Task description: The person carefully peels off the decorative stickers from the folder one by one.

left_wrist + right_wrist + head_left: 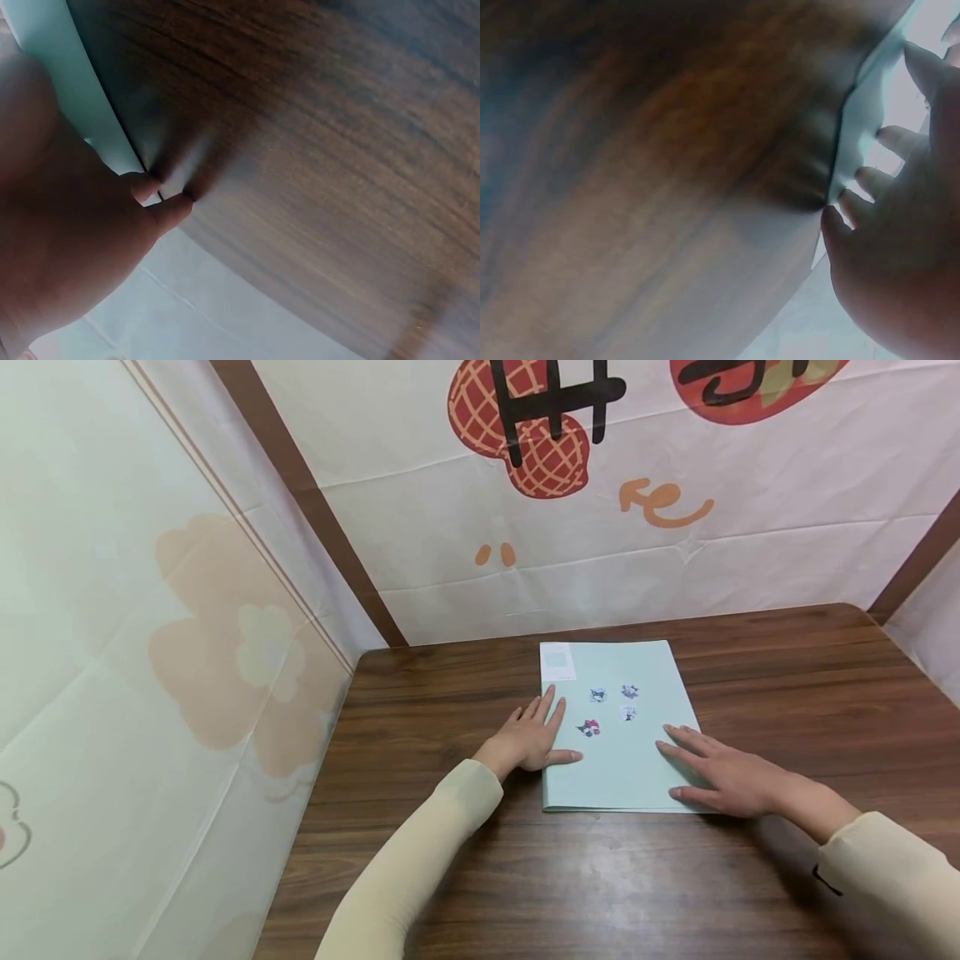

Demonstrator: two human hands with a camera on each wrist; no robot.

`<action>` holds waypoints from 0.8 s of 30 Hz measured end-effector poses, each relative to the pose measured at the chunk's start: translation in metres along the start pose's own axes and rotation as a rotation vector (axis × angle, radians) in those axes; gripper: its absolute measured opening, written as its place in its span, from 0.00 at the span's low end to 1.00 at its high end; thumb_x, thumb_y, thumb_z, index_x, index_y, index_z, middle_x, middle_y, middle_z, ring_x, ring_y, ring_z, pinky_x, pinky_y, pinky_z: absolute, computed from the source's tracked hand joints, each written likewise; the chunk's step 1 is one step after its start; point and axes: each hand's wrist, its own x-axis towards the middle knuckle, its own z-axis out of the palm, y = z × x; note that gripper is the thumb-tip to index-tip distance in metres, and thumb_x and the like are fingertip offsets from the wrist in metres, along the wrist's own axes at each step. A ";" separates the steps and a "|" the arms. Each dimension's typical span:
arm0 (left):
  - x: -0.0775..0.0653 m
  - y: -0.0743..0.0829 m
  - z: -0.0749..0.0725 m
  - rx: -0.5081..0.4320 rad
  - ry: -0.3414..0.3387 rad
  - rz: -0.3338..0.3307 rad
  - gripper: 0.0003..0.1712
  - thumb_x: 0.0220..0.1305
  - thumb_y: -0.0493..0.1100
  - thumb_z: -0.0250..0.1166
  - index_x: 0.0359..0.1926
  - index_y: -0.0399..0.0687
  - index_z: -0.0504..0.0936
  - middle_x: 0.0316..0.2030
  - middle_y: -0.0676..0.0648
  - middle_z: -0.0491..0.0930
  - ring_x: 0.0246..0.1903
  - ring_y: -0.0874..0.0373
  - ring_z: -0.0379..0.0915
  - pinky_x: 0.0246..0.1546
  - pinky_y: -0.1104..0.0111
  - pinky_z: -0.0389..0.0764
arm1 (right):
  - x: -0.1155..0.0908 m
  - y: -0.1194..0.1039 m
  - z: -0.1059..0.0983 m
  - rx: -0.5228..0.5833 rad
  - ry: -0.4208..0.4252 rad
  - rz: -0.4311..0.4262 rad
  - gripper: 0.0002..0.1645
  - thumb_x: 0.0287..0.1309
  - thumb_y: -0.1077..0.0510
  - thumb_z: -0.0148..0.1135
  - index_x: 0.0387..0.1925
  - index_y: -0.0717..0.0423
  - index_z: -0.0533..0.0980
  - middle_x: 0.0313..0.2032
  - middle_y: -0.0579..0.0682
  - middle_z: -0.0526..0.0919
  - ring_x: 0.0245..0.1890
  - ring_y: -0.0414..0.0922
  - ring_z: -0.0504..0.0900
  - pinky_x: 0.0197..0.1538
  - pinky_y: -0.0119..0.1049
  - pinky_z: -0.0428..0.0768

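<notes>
A pale mint-green folder (622,777) lies flat on the wooden table, with several small cartoon stickers (589,727) on its cover and a white label (558,661) at its upper left corner. My left hand (531,737) rests on the folder's left edge with fingers spread. On the right side of the cover my right hand (723,772) lies with its fingers stretched out. The left wrist view shows two fingertips (177,211) of the left hand at the folder's edge. In the right wrist view the right fingers (876,182) reach over the folder's edge.
The dark wooden table (420,710) ends at a white printed cloth (420,502) behind it. Another pale cloth with a flower print (225,643) hangs along the left side. Brown bands run down the corners.
</notes>
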 end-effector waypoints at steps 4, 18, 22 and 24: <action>-0.005 0.001 -0.003 -0.007 0.009 -0.003 0.58 0.69 0.80 0.42 0.83 0.54 0.29 0.80 0.46 0.16 0.81 0.48 0.28 0.78 0.49 0.42 | 0.004 -0.001 -0.008 0.017 -0.024 0.006 0.46 0.69 0.31 0.56 0.78 0.52 0.62 0.78 0.63 0.52 0.76 0.65 0.56 0.61 0.63 0.74; -0.014 -0.001 -0.003 -0.034 0.008 0.010 0.59 0.69 0.79 0.45 0.83 0.53 0.31 0.81 0.45 0.19 0.81 0.46 0.30 0.78 0.48 0.43 | 0.061 0.010 -0.025 0.152 0.137 0.022 0.43 0.66 0.50 0.69 0.72 0.68 0.64 0.62 0.70 0.71 0.59 0.63 0.76 0.58 0.62 0.76; -0.014 0.002 -0.005 -0.035 0.011 0.015 0.59 0.69 0.79 0.46 0.83 0.53 0.31 0.81 0.46 0.18 0.81 0.47 0.29 0.78 0.48 0.43 | 0.080 0.019 -0.032 0.185 0.142 0.059 0.40 0.66 0.54 0.68 0.70 0.73 0.64 0.56 0.70 0.75 0.52 0.61 0.79 0.52 0.58 0.78; -0.015 0.004 -0.006 -0.027 0.011 0.017 0.59 0.69 0.79 0.46 0.83 0.53 0.31 0.81 0.46 0.19 0.81 0.47 0.29 0.78 0.48 0.43 | 0.089 0.023 -0.034 0.189 0.144 0.071 0.37 0.66 0.56 0.67 0.68 0.74 0.66 0.54 0.70 0.76 0.51 0.61 0.80 0.51 0.58 0.78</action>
